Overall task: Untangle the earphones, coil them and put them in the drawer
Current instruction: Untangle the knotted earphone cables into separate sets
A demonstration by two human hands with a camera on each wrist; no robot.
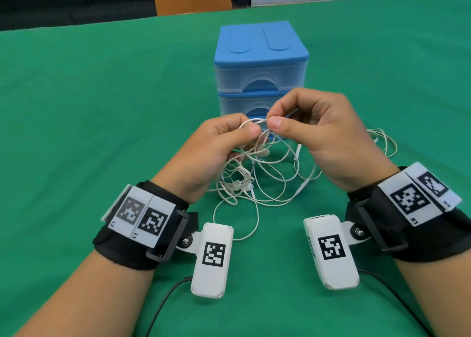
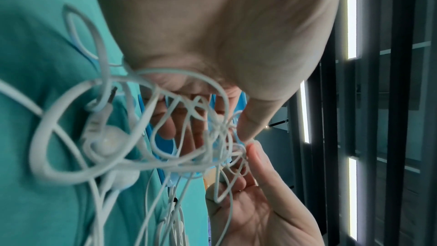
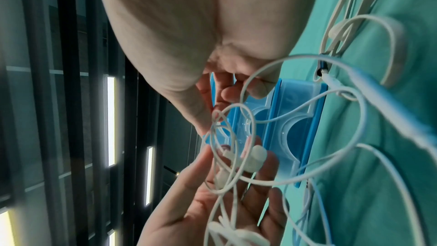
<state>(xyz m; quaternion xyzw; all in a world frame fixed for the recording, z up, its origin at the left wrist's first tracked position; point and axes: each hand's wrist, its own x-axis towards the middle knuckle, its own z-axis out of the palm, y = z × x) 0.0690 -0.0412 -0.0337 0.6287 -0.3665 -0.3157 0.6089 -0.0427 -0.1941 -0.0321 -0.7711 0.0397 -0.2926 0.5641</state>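
1. On the left we see our left hand [image 1: 219, 145], raised a little above the green worktop [image 1: 89, 107]. Its thumb and fingers pinch a loop of the white earphones [image 1: 254, 173], so this grip is clamped on the cable.
2. In the left wrist view the tangle [image 2: 165, 137] hangs under the left hand [image 2: 212, 35], with one earbud [image 2: 108, 139] caught among the loops.
3. In the middle, the earphones are still a knot of many crossed loops. The top of the knot is held between both hands; the rest hangs down and lies on the worktop, near to us from the drawer unit [image 1: 260, 64].
4. This blue drawer unit stands on the far side, just behind the hands. Both its clear drawers are closed.
5. On the right, our right hand [image 1: 323, 138] pinches the same top loop between thumb and forefinger, its grip also clamped on the cable, very close to the left thumb.
6. Further right, some loose loops [image 1: 382, 140] of the cable lie on the worktop beyond the right hand.
7. In the right wrist view an earbud [image 3: 255, 158] rests against the left hand's fingers [image 3: 201, 166].
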